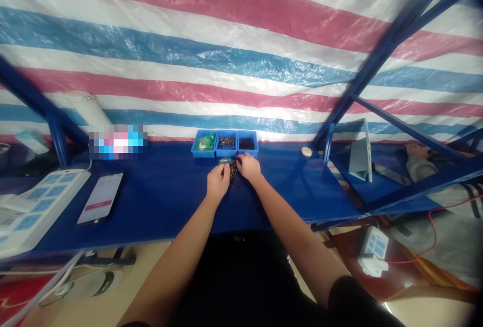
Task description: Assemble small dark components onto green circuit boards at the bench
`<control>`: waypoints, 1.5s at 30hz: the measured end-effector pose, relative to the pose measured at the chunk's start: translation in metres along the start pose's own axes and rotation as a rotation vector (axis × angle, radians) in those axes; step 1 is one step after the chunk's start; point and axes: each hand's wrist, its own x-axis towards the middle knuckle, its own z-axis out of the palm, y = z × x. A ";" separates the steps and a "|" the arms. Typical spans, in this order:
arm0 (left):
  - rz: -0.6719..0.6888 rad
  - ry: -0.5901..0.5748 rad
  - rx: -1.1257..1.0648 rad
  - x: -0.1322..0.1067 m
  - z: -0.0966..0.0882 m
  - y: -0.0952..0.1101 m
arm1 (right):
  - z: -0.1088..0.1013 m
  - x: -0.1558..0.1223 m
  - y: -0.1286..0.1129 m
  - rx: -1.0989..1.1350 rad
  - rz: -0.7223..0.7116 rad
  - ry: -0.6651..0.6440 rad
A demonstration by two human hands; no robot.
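The pile of small brassy parts [233,170] is lying on the worktop [169,191] between the curling left hand [219,182] and right hand [249,166], its length running forward; whether either is pinching anything, I cannot tell.

Striped sheet [241,27]: glossy, wrinkled plastic. Tabletop [158,201]: smooth, slight sheen. Bins [204,154]: plastic. Loose small parts [233,170]: metallic-looking. Phone [100,198]: smooth, glossy screen. Power strip [43,209]: smooth plastic. Frame [372,65]: painted metal, by look.

Blue table [166,206]: three blue bins [226,154], small loose parts [233,173], phone [101,198], power strip [49,203].
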 end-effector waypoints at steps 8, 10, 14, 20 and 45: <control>0.008 -0.002 0.008 0.001 0.000 -0.001 | -0.002 0.002 -0.001 0.085 -0.007 -0.005; 0.013 0.000 0.017 0.000 0.001 -0.002 | -0.002 0.000 0.003 0.189 -0.019 0.028; 0.032 0.037 0.029 0.001 0.003 -0.003 | -0.002 -0.013 0.005 0.613 0.033 0.150; 0.142 0.041 -0.021 0.002 0.006 -0.005 | 0.002 -0.039 -0.009 1.154 0.089 0.184; 0.243 -0.083 0.007 0.001 0.013 -0.012 | -0.002 -0.057 -0.011 1.070 0.005 0.258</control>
